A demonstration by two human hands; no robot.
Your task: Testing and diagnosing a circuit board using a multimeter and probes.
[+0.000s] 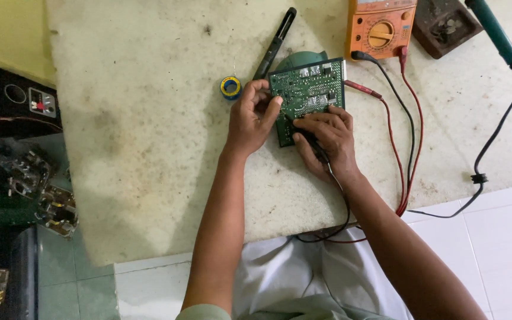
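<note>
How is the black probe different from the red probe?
The black probe is gripped in the right hand, its tip on the green circuit board; the red probe lies loose on the table, beside the board. The black one points up-left; the red lies nearly flat across. Both have leads running toward the orange multimeter.

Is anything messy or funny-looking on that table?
Yes. The pale table top is blotched with dark stains. The red probe lies loose beside the green circuit board while the right hand holds the black probe.
</note>
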